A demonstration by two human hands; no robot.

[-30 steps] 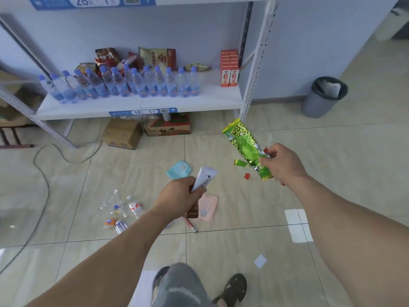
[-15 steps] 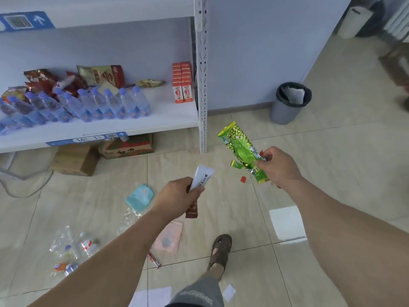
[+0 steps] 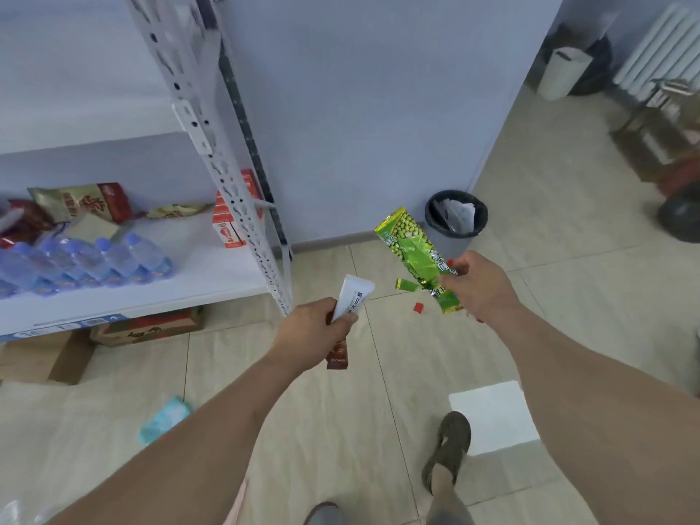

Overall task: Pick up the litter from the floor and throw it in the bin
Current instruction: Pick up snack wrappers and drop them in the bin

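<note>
Beyond right hand (image 3: 478, 288), bin (image 3: 456, 220).

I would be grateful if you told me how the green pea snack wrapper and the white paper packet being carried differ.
The green pea snack wrapper is glossy, bright green and printed with peas; the white paper packet is matt white with dark print. The wrapper is in the right hand, the packet in the left hand, together with a brown sachet. The wrapper looks longer. Both are held off the floor, leaning up and away from the person.
</note>
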